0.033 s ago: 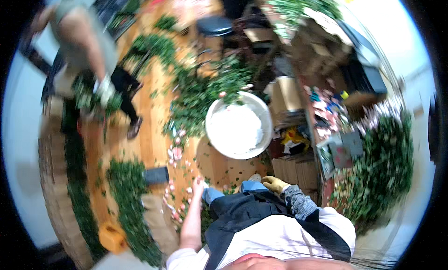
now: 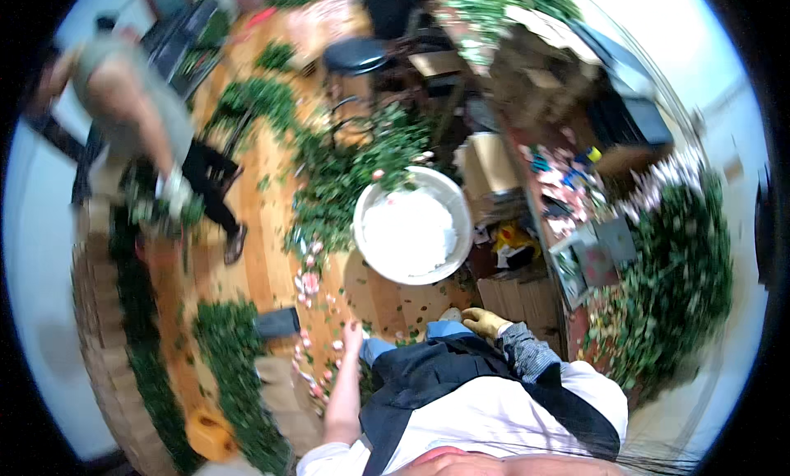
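My bare left hand (image 2: 352,336) hangs beside my left thigh, and nothing is visible in it. Its fingers are small and blurred, so their pose cannot be made out. At my other side, my right hand (image 2: 485,321) wears a yellowish glove and a checked sleeve cover. Its fingers stick out with a gap between them, holding nothing. In front of me stands a round white tub (image 2: 367,254) with a bright white mass inside. Leafy cut stems (image 2: 329,171) with some pink blooms lie against the tub's far left side. Neither hand touches the tub or the stems.
A co-worker (image 2: 136,97) with white gloves bends over greenery at the left. A leafy heap (image 2: 226,352), dark slab (image 2: 277,323) and orange container (image 2: 210,433) lie left of me. The cluttered workbench (image 2: 550,258) runs along the right, near a big flower bundle (image 2: 679,270). A black stool (image 2: 355,56) stands beyond.
My view has shifted a little, so the tub, stool and far stems sit slightly further left and the tub slightly lower. Both my hands stay at my sides.
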